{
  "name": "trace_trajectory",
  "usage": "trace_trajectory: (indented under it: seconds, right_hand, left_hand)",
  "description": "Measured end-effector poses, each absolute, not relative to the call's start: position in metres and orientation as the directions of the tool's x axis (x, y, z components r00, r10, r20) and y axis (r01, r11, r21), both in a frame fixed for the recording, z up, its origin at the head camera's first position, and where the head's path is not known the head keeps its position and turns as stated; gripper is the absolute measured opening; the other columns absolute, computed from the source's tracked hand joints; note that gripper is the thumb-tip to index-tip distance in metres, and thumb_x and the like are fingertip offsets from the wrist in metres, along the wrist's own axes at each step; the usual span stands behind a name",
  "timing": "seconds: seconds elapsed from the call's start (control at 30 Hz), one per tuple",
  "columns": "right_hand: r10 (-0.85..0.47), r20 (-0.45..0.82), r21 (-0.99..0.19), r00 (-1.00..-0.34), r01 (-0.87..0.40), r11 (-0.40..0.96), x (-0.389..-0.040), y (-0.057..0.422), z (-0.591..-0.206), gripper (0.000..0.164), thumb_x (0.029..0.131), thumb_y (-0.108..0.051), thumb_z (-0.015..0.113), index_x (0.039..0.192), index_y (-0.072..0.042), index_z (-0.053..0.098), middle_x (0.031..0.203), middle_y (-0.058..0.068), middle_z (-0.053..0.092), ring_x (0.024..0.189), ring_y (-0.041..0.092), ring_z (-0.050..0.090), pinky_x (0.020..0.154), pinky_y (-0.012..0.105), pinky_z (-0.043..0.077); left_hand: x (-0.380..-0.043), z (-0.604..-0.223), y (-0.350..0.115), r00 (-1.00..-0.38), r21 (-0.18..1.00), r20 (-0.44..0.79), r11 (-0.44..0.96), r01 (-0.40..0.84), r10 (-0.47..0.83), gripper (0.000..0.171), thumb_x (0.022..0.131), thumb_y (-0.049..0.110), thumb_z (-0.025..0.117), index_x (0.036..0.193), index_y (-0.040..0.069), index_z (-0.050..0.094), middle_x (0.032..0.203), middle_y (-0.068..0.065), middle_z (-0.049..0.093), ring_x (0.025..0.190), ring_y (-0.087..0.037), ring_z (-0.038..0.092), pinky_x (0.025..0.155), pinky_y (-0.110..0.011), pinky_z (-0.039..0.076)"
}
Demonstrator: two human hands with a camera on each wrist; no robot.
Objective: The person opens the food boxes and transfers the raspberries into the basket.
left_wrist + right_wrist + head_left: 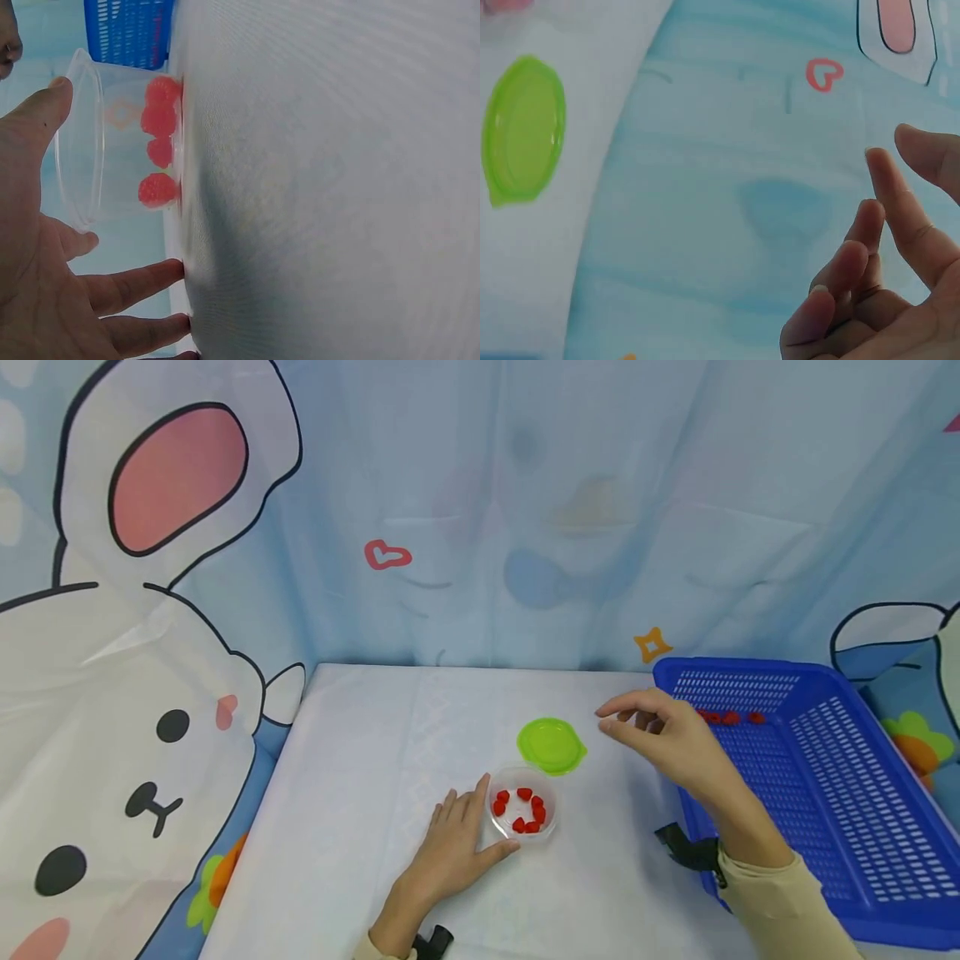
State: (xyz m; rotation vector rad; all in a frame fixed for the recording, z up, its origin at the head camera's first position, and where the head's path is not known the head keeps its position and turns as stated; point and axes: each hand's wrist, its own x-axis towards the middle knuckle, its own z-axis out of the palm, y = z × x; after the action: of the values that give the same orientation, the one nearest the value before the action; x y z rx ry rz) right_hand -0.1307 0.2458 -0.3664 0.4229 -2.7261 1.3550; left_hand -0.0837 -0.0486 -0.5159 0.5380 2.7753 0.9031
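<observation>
A clear round plastic tub [551,827] stands upright on the table, with several red raspberries [158,118] on its bottom. My left hand [452,850] is at the tub's left side, thumb and index finger spread around it near the rim. The other left fingers are extended, their tips down by the cloth. Up and to the right, my right hand [671,739] hovers between a green lid [552,746] and the blue basket [813,906]. Its thumb and index finger [900,199] are apart with nothing between them; the other fingers bend loosely.
The basket, at the table's right side, has several more raspberries [731,718] near its far left corner, partly behind my right hand. The green lid lies flat just beyond the tub. A white cloth [360,760] covers the table, and a printed blue curtain [465,460] hangs behind it.
</observation>
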Motion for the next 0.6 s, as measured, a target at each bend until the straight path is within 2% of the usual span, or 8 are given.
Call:
trace_trajectory:
  seconds: [0.17,0.4,0.6]
  right_hand:
    - [-0.29,0.224,-0.738,-0.93,-0.356,0.572,-0.128,0.218,-0.395,0.014,0.091,-0.018,0.076,0.105,-0.017,0.076,0.095,0.001,0.06,0.079,0.02,0.051,0.061,0.031,0.045]
    - [-0.392,0.141,-0.827,-0.909,-0.326,0.459,-0.132,0.201,-0.438,0.017,0.089,-0.017,0.077,0.106,-0.015,0.075,0.091,0.001,0.055,0.082,0.023,0.05,0.063,0.031,0.046]
    - [-0.42,0.125,-0.843,-0.899,-0.319,0.433,-0.139,0.197,-0.461,0.016,0.089,-0.018,0.077,0.104,-0.015,0.077,0.097,0.006,0.059,0.094,0.034,0.049,0.074,0.036,0.046]
  left_hand:
    - [-0.084,-0.516,-0.049,-0.922,0.593,-0.056,0.755,0.278,0.383,0.1,0.089,0.07,0.057,0.162,0.018,0.014,0.156,-0.012,0.038,0.143,-0.046,0.027,0.113,-0.064,0.02]
    - [-0.084,-0.515,-0.048,-0.92,0.598,-0.052,0.75,0.283,0.388,0.1,0.089,0.069,0.058,0.162,0.017,0.014,0.155,-0.012,0.039,0.143,-0.046,0.027,0.113,-0.065,0.021]
    - [-0.084,-0.516,-0.049,-0.918,0.595,-0.044,0.749,0.293,0.394,0.099,0.09,0.07,0.056,0.162,0.017,0.014,0.153,-0.011,0.041,0.142,-0.046,0.028,0.112,-0.065,0.023]
